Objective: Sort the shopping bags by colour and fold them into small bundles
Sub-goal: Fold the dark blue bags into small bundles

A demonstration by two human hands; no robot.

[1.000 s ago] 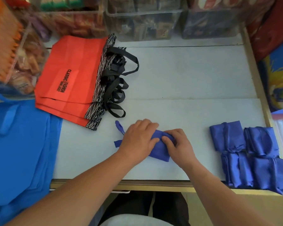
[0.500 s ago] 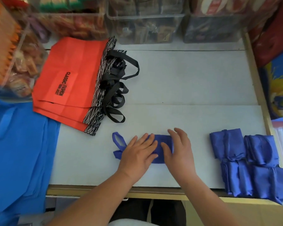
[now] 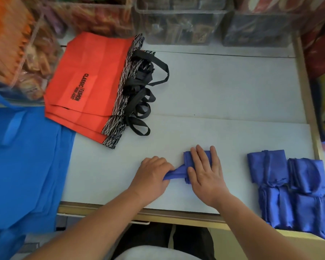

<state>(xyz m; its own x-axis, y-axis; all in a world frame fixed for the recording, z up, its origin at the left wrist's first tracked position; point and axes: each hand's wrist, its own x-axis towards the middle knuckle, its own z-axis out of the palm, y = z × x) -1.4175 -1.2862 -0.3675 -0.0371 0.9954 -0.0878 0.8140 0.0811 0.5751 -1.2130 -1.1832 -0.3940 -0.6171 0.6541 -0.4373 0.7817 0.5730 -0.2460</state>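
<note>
Reading "CLASSIC | FASHION" in black print, the top of the stacked red bags [image 3: 94,76] lies well beyond the fingers and to their left, with the black handles [image 3: 139,102] spilling toward the middle; a smaller line under the words is too fine to read. Beyond the fingertips the pale table [image 3: 223,91] runs bare to the clear bins [image 3: 176,25] at the back. The table's front edge [image 3: 176,215] passes under both wrists. The right hand [image 3: 204,171] lies palm down, its fingers straight and slightly spread, pressing the folded dark blue bag [image 3: 186,156] flat. The left hand [image 3: 152,177] is curled round that bag's twisted tail, just left of the right thumb. Folded blue bundles [image 3: 289,184] sit right of the right hand, apart from it; light blue bags [image 3: 26,166] lie far left.
</note>
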